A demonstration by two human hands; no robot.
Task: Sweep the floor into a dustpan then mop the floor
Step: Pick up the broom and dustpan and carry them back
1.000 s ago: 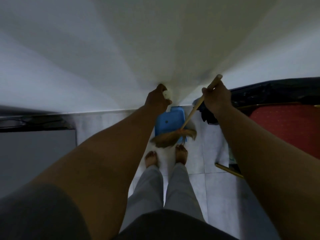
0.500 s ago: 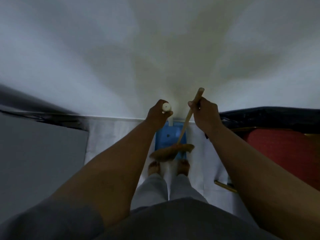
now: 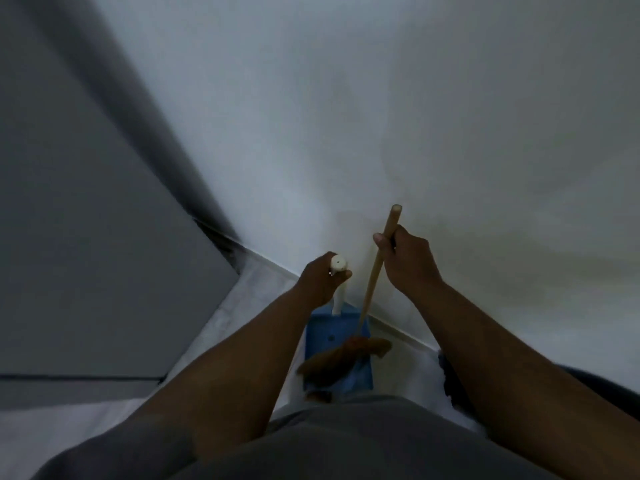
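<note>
A blue dustpan (image 3: pixel 343 336) stands on the pale tiled floor (image 3: pixel 242 306) close to the white wall. Its long white handle (image 3: pixel 338 292) rises up into my left hand (image 3: pixel 320 282), which grips the top end. My right hand (image 3: pixel 408 263) grips the wooden broom handle (image 3: pixel 375 268) near its top. The brown broom head (image 3: pixel 341 358) lies across the dustpan's mouth. My own body hides the floor below the dustpan.
A white wall (image 3: pixel 381 116) fills most of the view straight ahead. A grey panel or door (image 3: pixel 86 237) stands at the left. Something dark (image 3: pixel 453 382) lies on the floor at the right, under my right forearm.
The view has swung left and tilted, so the red seat at the right and my feet are out of sight. Both hands keep their hold; the broom handle stands more upright.
</note>
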